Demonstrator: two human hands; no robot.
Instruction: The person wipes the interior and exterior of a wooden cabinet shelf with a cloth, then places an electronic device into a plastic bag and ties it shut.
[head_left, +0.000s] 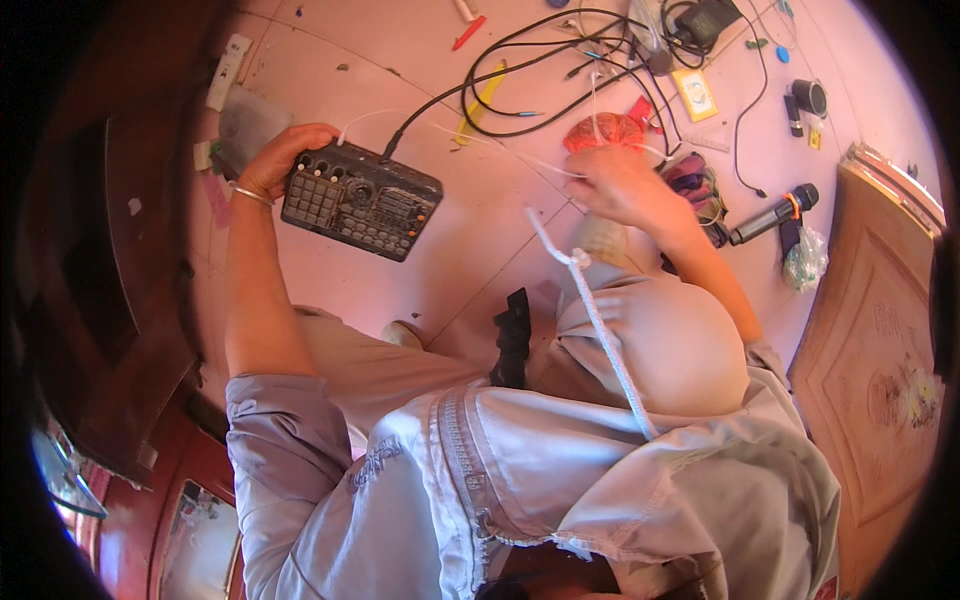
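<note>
My left hand (279, 161) grips the left end of a black audio sound card (361, 199) with rows of buttons, small sliders and a round knob. The device is held above the tiled floor, tilted down to the right. A white cable (517, 156) is plugged into its top edge and runs across to my right hand (622, 184), whose fingers close on it. A thicker black cable (409, 124) enters the same edge. Just beyond my right hand lies a red mesh bundle (600, 133), partly covered by the hand.
Coiled black cables and a power adapter (709, 22) lie at the top. A microphone (772, 215), a yellow-edged card (695, 95) and a clear plastic bag (806, 259) are scattered right. Wooden furniture (874, 337) borders the right side. A drawstring (600, 315) hangs from my clothing.
</note>
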